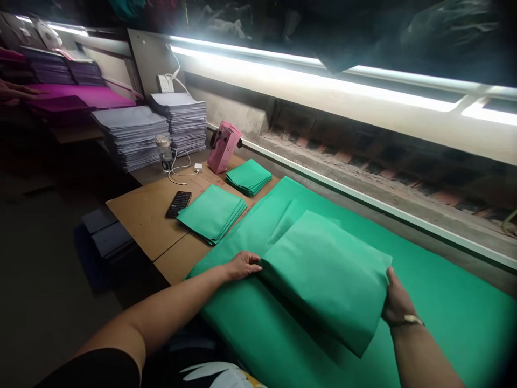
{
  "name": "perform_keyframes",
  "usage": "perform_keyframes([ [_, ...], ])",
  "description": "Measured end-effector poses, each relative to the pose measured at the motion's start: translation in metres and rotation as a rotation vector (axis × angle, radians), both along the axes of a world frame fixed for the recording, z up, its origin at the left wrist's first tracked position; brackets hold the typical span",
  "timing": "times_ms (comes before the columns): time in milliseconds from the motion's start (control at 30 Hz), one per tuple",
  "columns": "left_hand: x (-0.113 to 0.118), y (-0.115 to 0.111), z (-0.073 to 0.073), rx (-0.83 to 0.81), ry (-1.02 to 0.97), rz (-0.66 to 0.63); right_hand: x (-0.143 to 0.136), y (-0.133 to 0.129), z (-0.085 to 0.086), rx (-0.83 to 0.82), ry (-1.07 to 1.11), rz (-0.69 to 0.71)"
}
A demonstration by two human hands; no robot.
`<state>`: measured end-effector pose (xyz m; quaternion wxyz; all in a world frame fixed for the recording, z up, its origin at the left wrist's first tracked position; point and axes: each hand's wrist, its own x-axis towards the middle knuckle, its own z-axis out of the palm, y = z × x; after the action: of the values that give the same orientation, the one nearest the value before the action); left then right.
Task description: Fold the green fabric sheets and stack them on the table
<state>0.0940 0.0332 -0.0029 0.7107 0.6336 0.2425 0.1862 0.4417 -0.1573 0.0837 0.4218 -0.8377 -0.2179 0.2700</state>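
Observation:
Between my two hands a green fabric sheet point(327, 264), folded to a rough rectangle, is held tilted above the worktop. My left hand point(244, 266) pinches its left corner between thumb and fingers. At the right edge my right hand point(396, 299) grips the sheet, its thumb on top and the other fingers hidden behind. Underneath spreads a large green cloth point(436, 285). Beyond my left hand lies a stack of green folded pieces point(214, 210), with a smaller green stack point(249, 177) behind it.
A cardboard sheet point(141, 215) covers the left side, bearing a phone point(178, 204). Behind stand a pink bag point(224, 148), a clear cup point(163, 152) with a cable, and white stacks point(133, 134). Another person's hand point(18, 91) rests by magenta sheets point(97, 96) at far left.

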Motion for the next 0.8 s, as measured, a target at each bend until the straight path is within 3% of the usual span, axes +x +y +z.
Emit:
perform_keyframes([
  [100, 0.010, -0.004, -0.006, -0.052, -0.028, 0.110, -0.032, -0.054, -0.040, 0.023, 0.422, 0.105],
  [167, 0.015, -0.002, -0.007, -0.084, -0.013, 0.144, -0.059, -0.087, -0.061, 0.054, 0.385, 0.203],
  [233, 0.018, 0.002, -0.008, -0.071, 0.024, 0.183, -0.085, -0.103, -0.073, 0.046, 0.230, 0.210],
  [300, 0.020, 0.004, -0.008, -0.031, 0.049, 0.215, -0.105, -0.104, -0.075, -0.002, 0.119, 0.153],
  [400, 0.015, 0.002, -0.005, 0.062, 0.029, 0.177, -0.114, -0.093, -0.070, -0.036, 0.119, 0.072],
  [600, -0.007, -0.011, 0.003, 0.421, 0.151, 0.061, -0.098, -0.084, -0.062, -0.058, 0.240, 0.037],
  [800, -0.004, -0.013, 0.003, 0.447, 0.131, 0.081, -0.090, -0.079, -0.069, -0.137, 0.291, 0.053],
])
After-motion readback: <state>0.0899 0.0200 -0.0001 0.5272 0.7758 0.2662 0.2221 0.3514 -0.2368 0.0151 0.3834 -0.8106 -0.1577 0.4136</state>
